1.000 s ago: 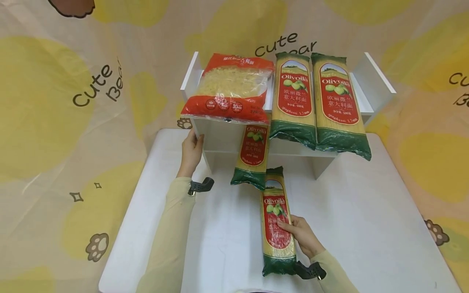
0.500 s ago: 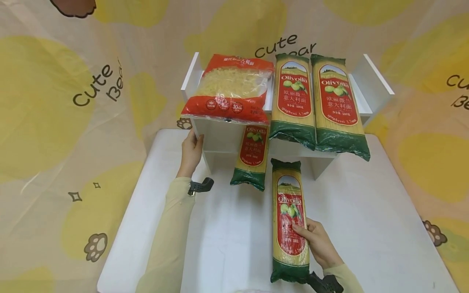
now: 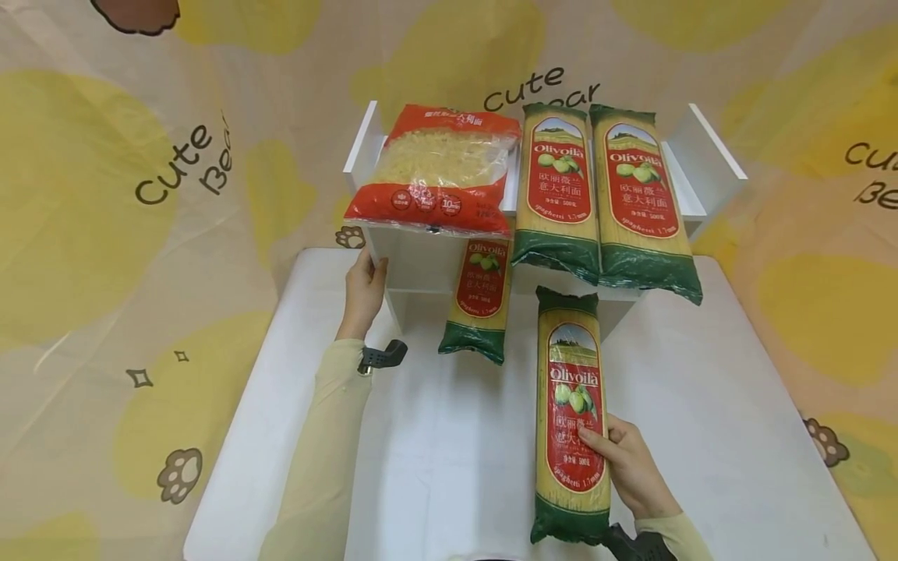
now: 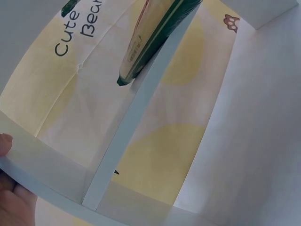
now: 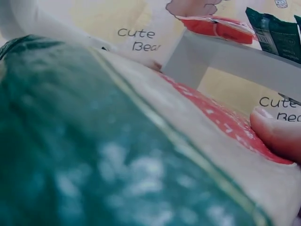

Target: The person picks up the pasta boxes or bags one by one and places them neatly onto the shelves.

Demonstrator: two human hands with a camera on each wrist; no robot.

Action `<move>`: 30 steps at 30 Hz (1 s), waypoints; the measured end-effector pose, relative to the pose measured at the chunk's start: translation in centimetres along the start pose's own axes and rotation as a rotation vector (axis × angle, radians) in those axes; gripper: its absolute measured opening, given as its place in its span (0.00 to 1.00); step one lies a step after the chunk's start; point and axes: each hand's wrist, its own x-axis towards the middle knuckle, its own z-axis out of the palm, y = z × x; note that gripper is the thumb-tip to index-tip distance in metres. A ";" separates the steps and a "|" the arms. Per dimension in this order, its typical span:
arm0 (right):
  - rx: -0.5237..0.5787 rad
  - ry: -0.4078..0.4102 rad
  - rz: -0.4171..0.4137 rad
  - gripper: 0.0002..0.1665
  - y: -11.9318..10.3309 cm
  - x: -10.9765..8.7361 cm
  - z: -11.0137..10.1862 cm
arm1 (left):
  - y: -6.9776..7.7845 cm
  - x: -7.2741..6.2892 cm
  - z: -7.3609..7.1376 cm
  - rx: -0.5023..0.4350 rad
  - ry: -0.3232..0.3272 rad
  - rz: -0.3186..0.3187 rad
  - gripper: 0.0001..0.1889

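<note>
My right hand [image 3: 634, 467] grips a spaghetti pack [image 3: 573, 413] by its right side, thumb across the red label. The pack stands nearly upright in front of the white shelf [image 3: 421, 261], its green top end just under the shelf's front. In the right wrist view the pack's green end [image 5: 108, 141] fills the foreground, with my thumb [image 5: 277, 134] on its label. With my left hand [image 3: 363, 292] I hold the left side panel of the shelf, thumb on one face and fingers on the other. A second spaghetti pack [image 3: 480, 292] lies on the middle level, its lower end jutting out.
On the top level sit a red pasta bag [image 3: 442, 171] at the left and two spaghetti packs, one central [image 3: 559, 187] and one right [image 3: 641, 195], overhanging the front. The white table [image 3: 435, 483] extends around the shelf. A patterned cloth [image 3: 105, 273] hangs behind.
My right hand has carried its spaghetti pack to the right and slightly upward in view, away from the pack on the middle level. My left hand stays on the side panel.
</note>
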 end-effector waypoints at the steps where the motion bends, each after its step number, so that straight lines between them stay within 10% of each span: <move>1: 0.007 -0.004 -0.010 0.16 -0.1 0.2 0.0 | -0.1 0.0 0.0 0.001 0.003 0.003 0.21; 17: 0.051 0.096 0.014 0.08 -2.6 5.0 -0.7 | 0.0 -0.1 0.0 -0.012 -0.005 0.011 0.22; 30: 0.140 0.170 0.192 0.17 -5.5 9.4 -0.7 | -0.1 -0.1 -0.1 -0.027 0.002 0.029 0.20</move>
